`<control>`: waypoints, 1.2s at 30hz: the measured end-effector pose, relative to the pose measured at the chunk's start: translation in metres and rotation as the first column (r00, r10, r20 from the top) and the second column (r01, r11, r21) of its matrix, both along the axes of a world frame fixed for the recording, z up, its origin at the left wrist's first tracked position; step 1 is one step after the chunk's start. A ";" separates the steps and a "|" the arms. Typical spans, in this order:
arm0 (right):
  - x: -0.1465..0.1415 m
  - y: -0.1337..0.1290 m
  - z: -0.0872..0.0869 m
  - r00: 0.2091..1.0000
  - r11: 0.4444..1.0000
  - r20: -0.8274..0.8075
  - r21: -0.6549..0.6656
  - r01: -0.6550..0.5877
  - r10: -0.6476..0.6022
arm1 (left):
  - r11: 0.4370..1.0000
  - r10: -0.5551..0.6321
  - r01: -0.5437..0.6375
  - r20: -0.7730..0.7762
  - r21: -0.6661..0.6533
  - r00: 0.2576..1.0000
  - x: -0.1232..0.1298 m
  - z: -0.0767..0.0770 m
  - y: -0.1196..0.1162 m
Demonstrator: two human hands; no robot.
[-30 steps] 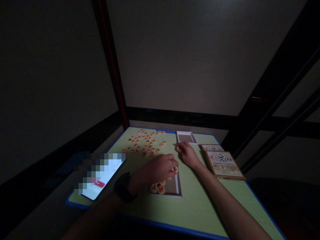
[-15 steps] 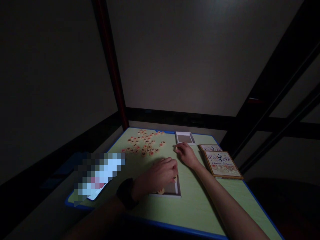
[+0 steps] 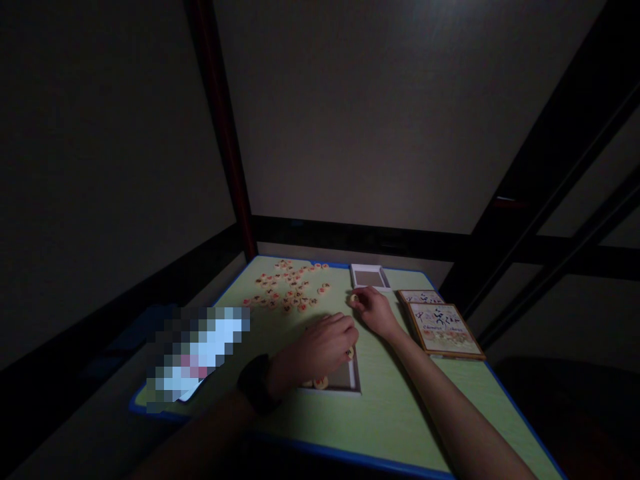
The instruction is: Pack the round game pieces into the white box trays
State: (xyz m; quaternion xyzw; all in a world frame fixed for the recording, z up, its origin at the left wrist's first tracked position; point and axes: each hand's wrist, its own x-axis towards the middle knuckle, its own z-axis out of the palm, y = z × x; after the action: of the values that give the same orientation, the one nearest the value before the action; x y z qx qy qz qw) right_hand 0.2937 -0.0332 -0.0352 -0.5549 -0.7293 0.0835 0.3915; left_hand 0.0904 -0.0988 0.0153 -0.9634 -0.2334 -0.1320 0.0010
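Note:
My left hand (image 3: 323, 343), with a dark band on its wrist, reaches over a shallow white-rimmed box (image 3: 357, 383) at the near middle of the table. Its fingers are curled down onto a round Chinese chess piece (image 3: 350, 353) near the box's right wall. Another piece (image 3: 321, 383) lies in the near part of this box, and much of the box is hidden under the hand. Farther right, my right hand (image 3: 373, 308) pinches a Chinese chess piece (image 3: 353, 299) between thumb and fingers, just above or on the table; I cannot tell which.
Many loose chess pieces (image 3: 295, 293) with red or dark characters lie scattered at the back left. A second shallow box (image 3: 370, 279) sits at the far edge. Two printed Chinese chess boxes (image 3: 445, 328) overlap on the right. A blurred bright phone-like object (image 3: 205, 353) stands at the left.
My left hand has shifted slightly up and to the right over the box. The piece in my right hand shows more of its face now.

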 end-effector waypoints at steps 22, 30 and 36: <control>-0.024 -0.108 0.065 0.845 0.924 0.376 -0.184 -0.335 0.381 | 0.963 0.219 -0.086 0.552 -0.257 0.804 -0.033 0.008 0.045; -0.026 -0.103 0.051 0.848 0.934 0.398 -0.213 -0.287 0.351 | 0.963 0.232 -0.118 0.522 -0.242 0.821 -0.028 0.002 0.037; -0.029 -0.099 0.050 0.857 0.939 0.395 -0.229 -0.256 0.330 | 0.956 0.277 -0.181 0.501 -0.231 0.820 -0.029 0.002 0.036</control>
State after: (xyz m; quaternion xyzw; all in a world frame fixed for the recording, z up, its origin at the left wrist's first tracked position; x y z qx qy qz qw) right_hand 0.2644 -0.1318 0.0151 -0.4728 -0.8635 0.0796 0.1564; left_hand 0.0610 -0.0625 0.0174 -0.8508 -0.3495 -0.3698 -0.1311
